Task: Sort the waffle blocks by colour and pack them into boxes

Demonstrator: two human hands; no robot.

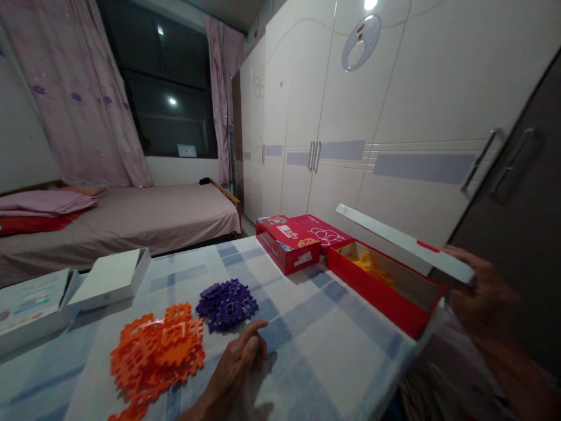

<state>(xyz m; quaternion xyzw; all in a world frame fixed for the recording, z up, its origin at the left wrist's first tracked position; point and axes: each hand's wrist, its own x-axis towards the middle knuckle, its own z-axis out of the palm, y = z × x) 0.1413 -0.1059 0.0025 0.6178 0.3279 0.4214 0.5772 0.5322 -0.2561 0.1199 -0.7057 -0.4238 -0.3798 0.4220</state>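
My right hand (484, 292) grips the end of a long white box lid (394, 237), which is raised and tilted over an open red box (372, 295). Yellow plastic pieces (372, 269) lie inside that box. Low above the table, my left hand (241, 359) has its index finger stretched out and the others loosely bent, with nothing visible in it. Just beyond it sits a heap of purple notched building pieces (228, 304). To its left is a larger heap of orange notched building pieces (162, 351).
A checked blue-and-white cloth (298, 345) covers the table. Red printed boxes (289, 245) stand at its far side. White boxes (111, 278) lie at the left. Behind are a bed (166, 210) and a white wardrobe (302, 88).
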